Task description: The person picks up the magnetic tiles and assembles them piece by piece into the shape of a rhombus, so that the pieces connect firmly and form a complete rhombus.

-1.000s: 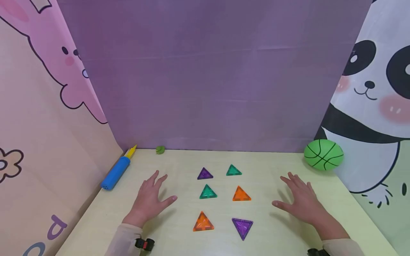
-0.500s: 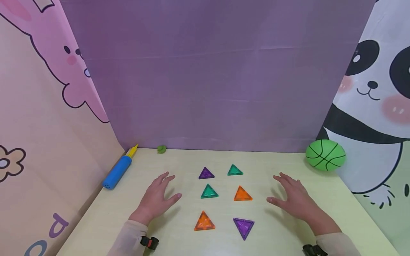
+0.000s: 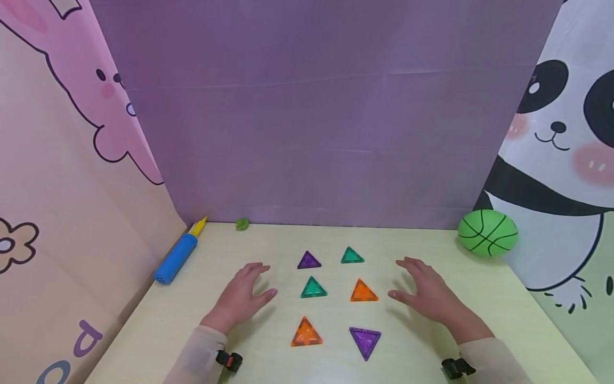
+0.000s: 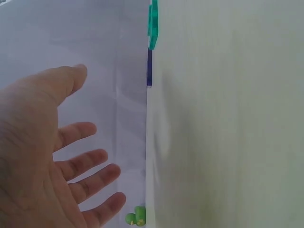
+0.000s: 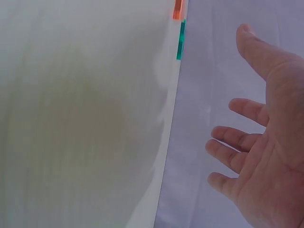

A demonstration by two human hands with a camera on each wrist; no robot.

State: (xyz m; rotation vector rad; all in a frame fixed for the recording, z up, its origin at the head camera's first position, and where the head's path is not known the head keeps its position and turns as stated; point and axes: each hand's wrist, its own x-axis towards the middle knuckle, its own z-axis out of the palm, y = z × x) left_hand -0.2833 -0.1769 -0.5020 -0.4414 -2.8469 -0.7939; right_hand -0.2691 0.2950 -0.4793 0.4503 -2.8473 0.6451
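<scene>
Several translucent triangular tiles lie flat in two columns on the pale table. The left column has a purple tile [image 3: 308, 260] at the back, a green tile [image 3: 313, 287] in the middle and an orange tile [image 3: 306, 333] in front. In the right column are a green tile [image 3: 352, 255], an orange tile [image 3: 363, 291] and a purple tile [image 3: 365, 341] pointing toward me. My left hand [image 3: 242, 298] hovers left of the tiles, fingers spread, holding nothing. To their right, my right hand [image 3: 429, 296] is likewise above the table, its thumb near the middle orange tile without touching it.
A blue pump [image 3: 176, 258] with a yellow tip lies along the left edge. At the back stand a small green object [image 3: 242, 224] and, far right, a green ball [image 3: 487, 233] with black lines. A purple backdrop [image 3: 316, 117] rises behind the table [image 3: 268, 362].
Both hands have moved inward, the left one to the right and the right one to the left, closer to the tiles. The tiles keep their arrangement.
</scene>
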